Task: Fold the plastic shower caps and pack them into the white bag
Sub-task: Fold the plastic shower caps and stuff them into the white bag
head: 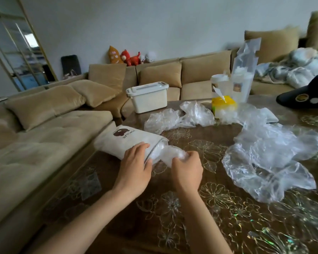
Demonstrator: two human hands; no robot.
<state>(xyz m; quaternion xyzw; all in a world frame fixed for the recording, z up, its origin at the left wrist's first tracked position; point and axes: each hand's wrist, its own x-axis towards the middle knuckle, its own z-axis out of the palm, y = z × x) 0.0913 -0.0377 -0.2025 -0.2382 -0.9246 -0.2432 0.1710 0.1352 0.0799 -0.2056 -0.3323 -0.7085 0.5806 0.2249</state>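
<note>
The white bag (121,139) with a brown logo lies on its side at the table's left edge, its mouth facing right. My left hand (135,165) grips the bag at its open mouth. My right hand (186,168) is curled round a bunched clear shower cap (168,153) that sticks partly into the bag's mouth. A large loose shower cap (272,158) lies spread on the right of the table. Another crumpled cap (180,117) lies behind the bag, near the middle.
The brown floral table (200,208) also carries a white lidded box (148,97), a yellow tissue pack (223,105), a white tub (218,83), a clear upright pouch (243,74) and a black cap (307,94). A beige sofa (44,125) wraps the left and back.
</note>
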